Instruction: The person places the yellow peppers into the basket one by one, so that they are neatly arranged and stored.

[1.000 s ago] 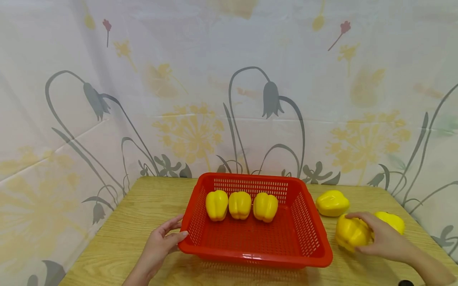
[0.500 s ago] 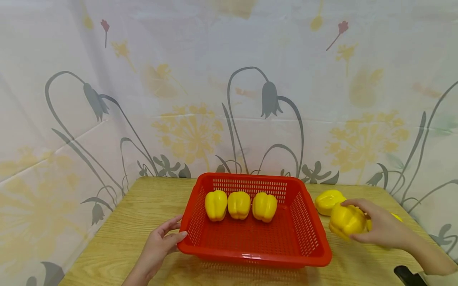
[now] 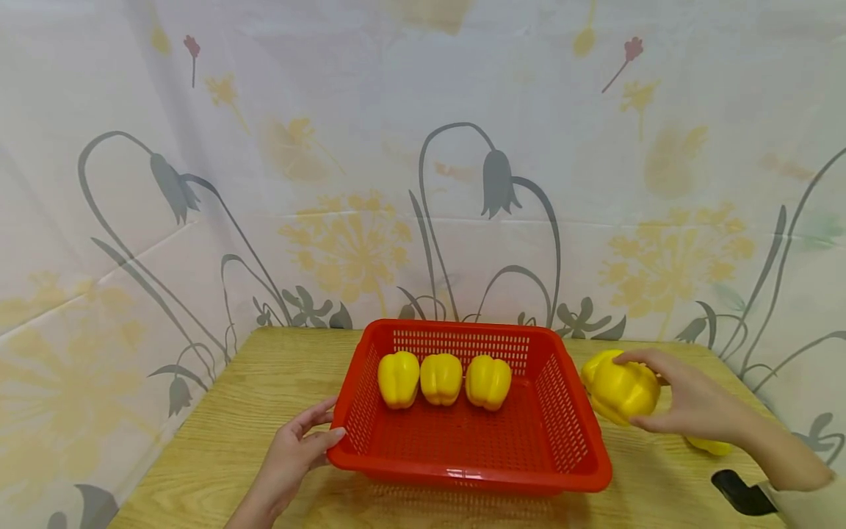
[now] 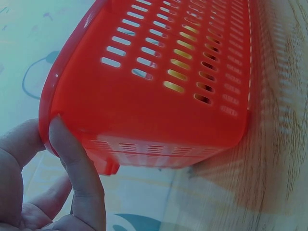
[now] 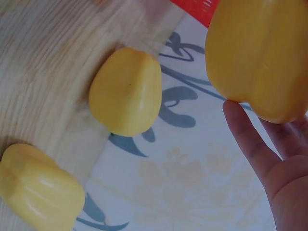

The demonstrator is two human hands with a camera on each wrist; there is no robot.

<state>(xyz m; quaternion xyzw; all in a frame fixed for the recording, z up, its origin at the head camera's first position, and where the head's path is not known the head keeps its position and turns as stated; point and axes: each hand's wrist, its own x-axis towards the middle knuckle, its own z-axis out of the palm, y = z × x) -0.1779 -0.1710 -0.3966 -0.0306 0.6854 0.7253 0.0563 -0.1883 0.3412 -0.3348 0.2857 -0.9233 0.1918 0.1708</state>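
Basket wall [image 3: 562,415] — between held pepper [image 3: 623,391] and inner peppers [image 3: 441,380]

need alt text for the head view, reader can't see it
A right hand holds a yellow bell pepper right of a red basket, while the left hand grips the basket's left rim. Three yellow peppers sit in a row inside the basket. Two more, partly hidden, lie on the wooden table before a flower-patterned backdrop.
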